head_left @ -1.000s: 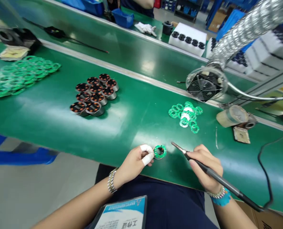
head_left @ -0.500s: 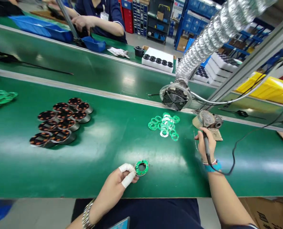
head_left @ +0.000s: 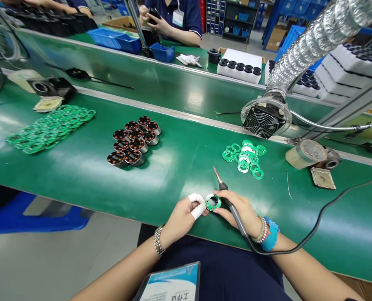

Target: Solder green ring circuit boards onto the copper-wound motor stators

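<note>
Near the table's front edge, my left hand (head_left: 186,213), with white covers on two fingers, pinches a ring-shaped part with a green circuit board (head_left: 216,202) on top. My right hand (head_left: 240,211) has a soldering iron (head_left: 237,215) lying across it, its bare tip pointing up and away to the left. The thumb and forefinger of that hand also touch the ring's right side. Beyond the hands lies a loose pile of green ring boards (head_left: 248,157). To the left stand several round motor cores (head_left: 133,157) with black and copper tops.
A fan on a foil duct (head_left: 262,120) hangs over the back rail. At right are a round tub (head_left: 308,152), a sponge tray (head_left: 323,178) and a bit of solder wire (head_left: 288,184). Green boards (head_left: 52,125) lie far left. Across the bench a co-worker's hands (head_left: 160,21) hold a dark part.
My right hand has come from the tub and stand at right to the ring, bringing the soldering iron with it. My left hand keeps its pinch. The view has swung left.
</note>
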The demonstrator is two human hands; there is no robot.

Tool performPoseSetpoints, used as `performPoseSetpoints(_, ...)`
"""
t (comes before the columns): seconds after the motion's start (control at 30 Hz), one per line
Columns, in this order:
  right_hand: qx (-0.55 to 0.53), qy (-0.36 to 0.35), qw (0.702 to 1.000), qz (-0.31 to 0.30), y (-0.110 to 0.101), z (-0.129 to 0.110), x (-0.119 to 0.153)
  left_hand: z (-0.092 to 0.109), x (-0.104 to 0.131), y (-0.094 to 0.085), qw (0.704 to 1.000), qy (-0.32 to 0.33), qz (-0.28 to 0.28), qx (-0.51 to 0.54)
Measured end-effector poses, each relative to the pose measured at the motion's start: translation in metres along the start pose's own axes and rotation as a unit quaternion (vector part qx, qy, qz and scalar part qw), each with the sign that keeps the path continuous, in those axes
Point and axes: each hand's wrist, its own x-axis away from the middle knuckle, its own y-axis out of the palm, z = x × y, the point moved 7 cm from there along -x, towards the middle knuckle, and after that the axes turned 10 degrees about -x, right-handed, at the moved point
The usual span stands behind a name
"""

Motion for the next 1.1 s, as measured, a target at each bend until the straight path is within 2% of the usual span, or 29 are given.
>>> performPoseSetpoints(0.17, 0.011, -0.022, 0.999, -0.025, 0.001, -0.002, -0.002, -0.002, 0.002, 0.001, 1.0, 0.002, -0.023, 0.013)
performPoseSetpoints(0.27, 0.017, -0.035, 0.999, -0.035, 0.003, -0.004, -0.002, 0.0, 0.007, -0.003, 0.993, 0.066, 0.004, -0.102)
performPoseSetpoints(0.33, 0.018, -0.034, 0.999, -0.038, 0.004, -0.004, -0.003, 0.004, 0.013, -0.007, 0.956, 0.138, 0.049, -0.253)
performPoseSetpoints(0.43, 0.019, -0.028, 0.999, -0.039, 0.003, -0.005, -0.003, 0.01, 0.019, -0.007, 0.867, 0.225, 0.081, -0.436)
performPoseSetpoints(0.5, 0.022, -0.025, 0.999, -0.039, 0.002, -0.005, -0.003, 0.016, 0.021, -0.006, 0.829, 0.268, 0.072, -0.486)
performPoseSetpoints(0.63, 0.038, -0.037, 0.998, -0.022, 0.001, -0.006, 0.0, 0.037, 0.026, -0.003, 0.779, 0.36, 0.051, -0.511)
performPoseSetpoints(0.7, 0.05, -0.055, 0.997, -0.007, 0.0, -0.004, 0.001, 0.041, 0.025, 0.0, 0.759, 0.366, 0.04, -0.538)
performPoseSetpoints(0.73, 0.054, -0.066, 0.996, -0.005, 0.001, -0.003, 0.001, 0.041, 0.022, 0.002, 0.756, 0.348, 0.039, -0.552)
performPoseSetpoints(0.8, 0.067, -0.09, 0.994, 0.004, 0.0, 0.0, 0.001, 0.036, 0.011, 0.003, 0.782, 0.273, 0.043, -0.559)
performPoseSetpoints(0.87, 0.081, -0.116, 0.99, -0.005, 0.001, 0.001, 0.0, 0.026, 0.0, 0.003, 0.85, 0.174, 0.034, -0.496)
performPoseSetpoints(0.93, 0.096, -0.133, 0.986, -0.02, 0.001, 0.002, 0.0, 0.012, -0.007, 0.007, 0.928, 0.065, -0.009, -0.366)
performPoseSetpoints(0.97, 0.103, -0.138, 0.985, -0.024, 0.001, 0.003, 0.001, 0.006, -0.007, 0.009, 0.953, 0.023, -0.028, -0.3)
performPoseSetpoints(1.03, 0.114, -0.14, 0.983, -0.028, 0.001, 0.003, 0.001, 0.003, -0.005, 0.007, 0.974, 0.002, -0.023, -0.225)
performPoseSetpoints(1.1, 0.117, -0.14, 0.983, -0.026, 0.001, 0.004, 0.001, 0.012, 0.0, -0.003, 0.973, 0.064, 0.022, -0.222)
